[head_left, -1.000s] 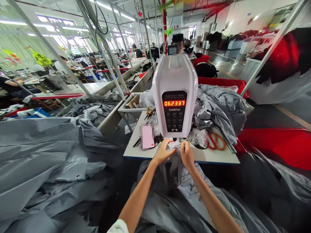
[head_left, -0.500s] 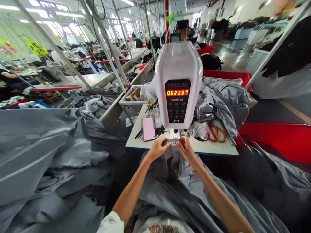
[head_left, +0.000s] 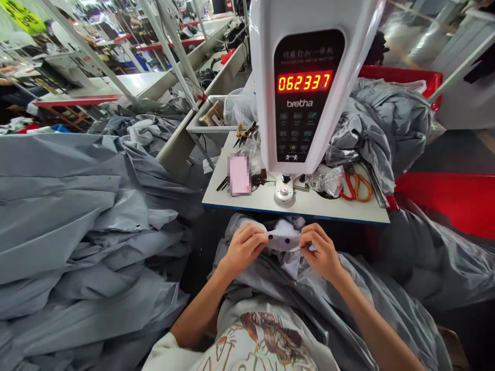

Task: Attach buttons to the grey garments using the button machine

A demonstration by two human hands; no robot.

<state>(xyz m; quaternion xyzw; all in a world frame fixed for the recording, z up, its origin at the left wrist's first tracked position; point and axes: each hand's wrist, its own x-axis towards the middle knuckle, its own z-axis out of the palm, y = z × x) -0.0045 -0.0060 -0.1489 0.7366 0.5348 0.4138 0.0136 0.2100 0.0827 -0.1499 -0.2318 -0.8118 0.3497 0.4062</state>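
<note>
My left hand [head_left: 245,248] and right hand [head_left: 319,253] each pinch one end of the cloth [head_left: 279,244], held on my side of the table [head_left: 216,195], apart from the machine [head_left: 301,116]. Two dark studs [head_left: 287,240] appear fitted; whether more remain, I cannot tell.

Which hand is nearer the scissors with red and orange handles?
Right. The right hand is in front of the table, left of the scissors; the left hand is much farther left.
</note>
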